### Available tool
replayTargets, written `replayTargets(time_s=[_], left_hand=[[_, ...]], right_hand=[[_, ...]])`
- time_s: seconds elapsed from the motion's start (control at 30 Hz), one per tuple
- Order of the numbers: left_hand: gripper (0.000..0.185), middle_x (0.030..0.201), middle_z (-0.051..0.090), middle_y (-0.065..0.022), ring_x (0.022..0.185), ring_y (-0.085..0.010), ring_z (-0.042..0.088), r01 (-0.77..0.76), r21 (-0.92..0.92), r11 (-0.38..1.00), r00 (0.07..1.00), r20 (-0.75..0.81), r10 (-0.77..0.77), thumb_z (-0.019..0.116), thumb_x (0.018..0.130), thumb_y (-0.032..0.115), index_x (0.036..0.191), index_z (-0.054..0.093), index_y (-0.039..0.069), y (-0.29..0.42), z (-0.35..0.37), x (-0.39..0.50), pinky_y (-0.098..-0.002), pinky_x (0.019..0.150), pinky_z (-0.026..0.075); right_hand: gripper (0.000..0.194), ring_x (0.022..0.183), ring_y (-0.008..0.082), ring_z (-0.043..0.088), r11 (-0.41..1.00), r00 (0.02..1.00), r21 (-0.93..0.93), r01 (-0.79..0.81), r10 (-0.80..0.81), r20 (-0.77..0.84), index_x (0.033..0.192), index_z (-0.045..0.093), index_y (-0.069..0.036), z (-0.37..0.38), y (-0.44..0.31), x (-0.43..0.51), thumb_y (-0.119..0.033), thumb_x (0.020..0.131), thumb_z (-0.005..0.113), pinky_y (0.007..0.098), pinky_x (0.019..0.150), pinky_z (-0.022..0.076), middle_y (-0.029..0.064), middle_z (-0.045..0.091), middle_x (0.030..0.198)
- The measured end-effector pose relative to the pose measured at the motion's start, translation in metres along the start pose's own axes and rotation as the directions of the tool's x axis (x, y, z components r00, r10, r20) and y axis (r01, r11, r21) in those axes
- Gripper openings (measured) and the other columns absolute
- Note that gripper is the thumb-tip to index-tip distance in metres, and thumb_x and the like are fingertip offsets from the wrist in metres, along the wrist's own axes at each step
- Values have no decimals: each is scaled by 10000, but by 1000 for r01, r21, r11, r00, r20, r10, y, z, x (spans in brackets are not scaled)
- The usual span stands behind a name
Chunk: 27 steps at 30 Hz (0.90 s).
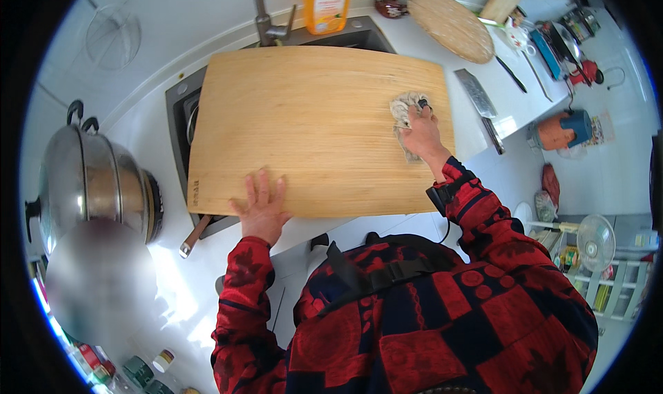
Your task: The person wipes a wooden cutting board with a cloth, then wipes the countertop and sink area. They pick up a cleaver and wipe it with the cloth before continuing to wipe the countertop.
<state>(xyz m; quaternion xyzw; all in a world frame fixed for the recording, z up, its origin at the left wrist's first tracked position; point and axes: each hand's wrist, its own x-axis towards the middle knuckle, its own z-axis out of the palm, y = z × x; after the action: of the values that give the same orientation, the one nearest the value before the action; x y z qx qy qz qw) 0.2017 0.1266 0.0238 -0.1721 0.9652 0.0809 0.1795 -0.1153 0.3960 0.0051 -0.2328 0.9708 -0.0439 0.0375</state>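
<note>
A large wooden cutting board (311,114) lies across the sink, covering most of it. My left hand (263,210) rests flat on the board's near left part, fingers spread, holding nothing. At the board's right side my right hand (422,135) grips a crumpled beige cloth (406,109) pressed to the wood. A small dark spot, which I cannot identify, shows at my right fingertips. Right of the board, a cleaver (476,93) lies on the white counter with its handle towards me.
A wooden handle (194,238) juts from under the board's left corner. Behind stand the faucet (267,26) and an orange soap bottle (326,8). A steamer pot (93,176) stands left. A round wooden board (450,26), a black-handled knife (510,74) and a teapot (517,35) occupy the right counter.
</note>
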Motion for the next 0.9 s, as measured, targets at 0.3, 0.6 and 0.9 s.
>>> replayTargets(time_s=[0.3,0.6,0.9], left_hand=[[802,1625,70,-80,1480,-393,42,3,-61,998,1000,-2,-3,680,818,471,1503,297,305,-2,-3,0,-837,958,133],[702,1618,113,-57,1494,-333,10,6,-66,998,999,38,-4,613,850,525,1470,362,313,-7,2,3,-838,979,77],[761,1628,57,-5,1498,-290,33,22,-65,998,999,-22,-24,637,836,528,1496,296,363,-8,7,1,-802,1013,89]], right_hand=[[657,1245,539,396,938,939,-32,344,-344,4,1353,441,-30,15,-182,11,-232,780,689,620,880,470,322,351,1381],[640,1310,542,333,798,793,38,602,-603,85,1365,471,-41,29,-387,10,-262,794,655,693,924,388,282,354,1440],[461,1195,429,476,732,730,-5,681,-679,83,1199,584,-67,10,-334,-5,-227,774,662,695,923,400,236,482,1270]])
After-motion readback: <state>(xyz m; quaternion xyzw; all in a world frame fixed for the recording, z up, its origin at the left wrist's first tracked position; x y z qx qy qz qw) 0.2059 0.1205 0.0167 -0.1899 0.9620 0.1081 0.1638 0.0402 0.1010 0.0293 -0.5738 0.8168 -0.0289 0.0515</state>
